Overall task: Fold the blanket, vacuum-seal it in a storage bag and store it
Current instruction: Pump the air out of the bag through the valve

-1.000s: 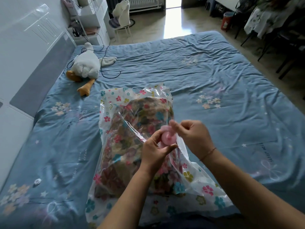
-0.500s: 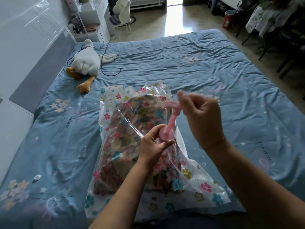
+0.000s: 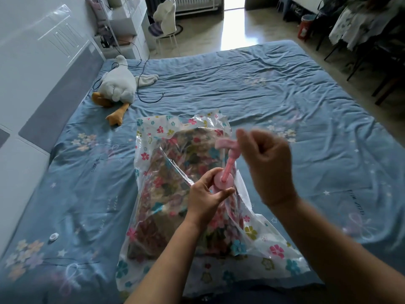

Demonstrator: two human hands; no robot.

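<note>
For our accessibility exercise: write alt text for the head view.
The left hand steadies a pink plastic hand pump on a clear flowered storage bag holding a folded floral blanket; the right hand grips its raised handle.

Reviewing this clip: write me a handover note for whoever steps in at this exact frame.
Left hand: grips the barrel top of the pink hand pump, steadying it on the storage bag.
Right hand: grips the pump's handle, plunger rod drawn out; the hand is blurred.
Things: the folded blanket is inside the bag, which lies on the bed.
Done: folding, bagging, pump seated.
Left: the bag looks loose and crinkled, so it probably needs more pumping. After that, remove the pump, close the valve and store the bag. Whether the zip is sealed cannot be seen.
</note>
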